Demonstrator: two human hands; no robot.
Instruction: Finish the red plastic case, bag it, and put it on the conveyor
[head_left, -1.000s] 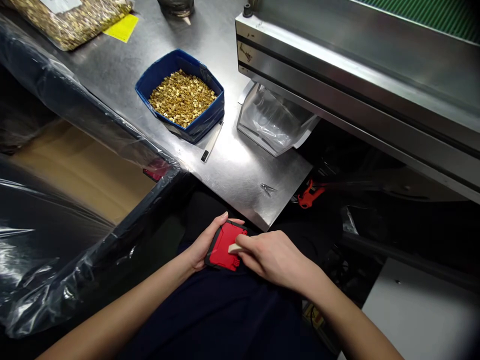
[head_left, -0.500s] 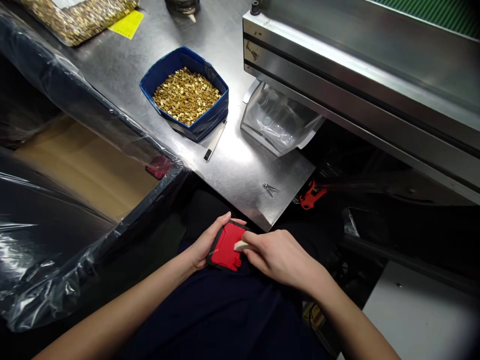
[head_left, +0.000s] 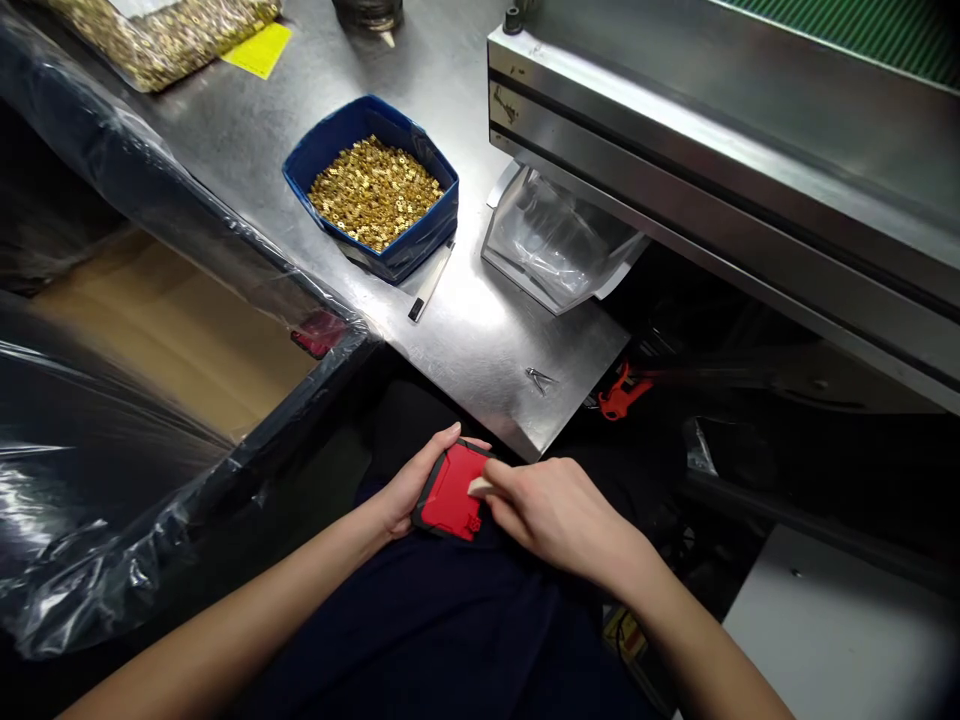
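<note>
My left hand (head_left: pixel 411 488) is closed around the left edge of a flat red part with a black border (head_left: pixel 455 487), held above my lap. My right hand (head_left: pixel 551 507) pinches a pale, blunt-ended stick (head_left: pixel 481 487), whose tip lies against or just over the red face. The rest of the stick is hidden in the right hand. At the red part's lower right corner sits a small raised red detail.
On the metal table (head_left: pixel 495 350) stand a blue bin (head_left: pixel 442 225) of small brass pieces, a cutter-like knife (head_left: pixel 433 282), small nippers (head_left: pixel 539 379) and a clear bin (head_left: pixel 551 245). A plastic-lined box (head_left: pixel 180 340) is at left, a conveyor frame (head_left: pixel 712 180) at right.
Both hands keep their hold on the red part and the stick, with hardly any movement. The view has shifted very slightly.
</note>
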